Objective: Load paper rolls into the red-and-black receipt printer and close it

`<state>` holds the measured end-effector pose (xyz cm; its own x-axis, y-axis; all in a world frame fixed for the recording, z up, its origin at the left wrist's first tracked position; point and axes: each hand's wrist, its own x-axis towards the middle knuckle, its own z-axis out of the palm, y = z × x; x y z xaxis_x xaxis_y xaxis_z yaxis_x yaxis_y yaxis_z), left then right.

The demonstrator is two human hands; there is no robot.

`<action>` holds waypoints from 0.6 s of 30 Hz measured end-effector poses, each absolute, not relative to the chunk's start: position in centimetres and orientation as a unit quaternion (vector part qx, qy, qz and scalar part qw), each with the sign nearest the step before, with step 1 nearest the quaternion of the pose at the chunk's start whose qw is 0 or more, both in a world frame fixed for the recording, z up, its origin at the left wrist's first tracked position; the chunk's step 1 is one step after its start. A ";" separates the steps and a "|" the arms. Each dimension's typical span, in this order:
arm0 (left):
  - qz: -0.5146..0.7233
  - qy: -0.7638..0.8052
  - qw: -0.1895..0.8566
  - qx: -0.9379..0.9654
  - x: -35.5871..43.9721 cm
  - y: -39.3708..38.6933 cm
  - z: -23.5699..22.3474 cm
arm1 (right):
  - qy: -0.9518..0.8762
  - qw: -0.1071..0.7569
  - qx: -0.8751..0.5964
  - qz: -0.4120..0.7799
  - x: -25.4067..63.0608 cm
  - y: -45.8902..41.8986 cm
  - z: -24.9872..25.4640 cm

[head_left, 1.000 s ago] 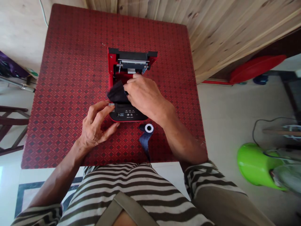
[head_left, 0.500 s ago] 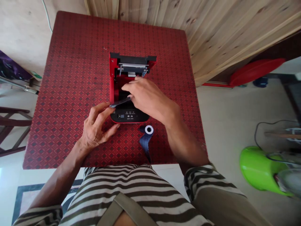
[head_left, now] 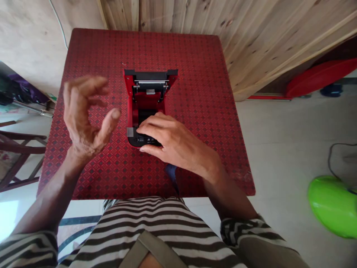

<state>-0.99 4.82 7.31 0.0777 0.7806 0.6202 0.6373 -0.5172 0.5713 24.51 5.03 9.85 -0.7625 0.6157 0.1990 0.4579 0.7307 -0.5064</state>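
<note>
A small red and black label printer (head_left: 132, 118) sits on the table with its lid (head_left: 150, 76) raised. Over its front panel lies my right hand (head_left: 173, 139), the fingers on top and the thumb at the front edge, gripping it there. A small grey tab (head_left: 130, 132) shows at the panel's left corner. My left hand (head_left: 83, 115) is in the air left of the printer, fingers apart and slightly blurred, holding nothing. Below my right wrist, the tail of a dark blue ribbon (head_left: 171, 173) shows; its roll is hidden.
The table (head_left: 95, 178) has a red patterned top. A plank wall (head_left: 178, 16) rises behind it. On the left stands a wooden chair (head_left: 23, 149). A green tub (head_left: 331, 208) is on the floor at the right.
My left hand has let go of the grey tab at the printer's corner and lifted up to the left. My right hand has moved from inside the printer down onto the front panel.
</note>
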 end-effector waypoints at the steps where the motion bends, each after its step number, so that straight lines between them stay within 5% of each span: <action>1: 0.474 0.491 0.041 0.729 -0.9 6.1 8.0 | -0.914 0.180 -0.301 0.203 24.5 4.6 9.7; 4: 0.443 0.438 -0.037 0.781 -0.3 10.0 9.2 | -0.916 0.180 -0.315 0.169 24.3 4.1 9.2; 9: 0.398 0.435 0.118 0.799 0.9 12.7 8.6 | -0.912 0.220 -0.308 0.157 24.1 5.1 8.0; 18: 0.375 0.463 0.144 0.790 1.4 12.1 8.6 | -0.917 0.250 -0.310 -0.014 23.8 4.7 7.2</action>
<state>1.40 12.11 8.61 0.2897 0.8398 0.4591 0.6246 -0.5293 0.5742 23.76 4.70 7.25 -0.6831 0.5614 0.4671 0.5750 0.8078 -0.1300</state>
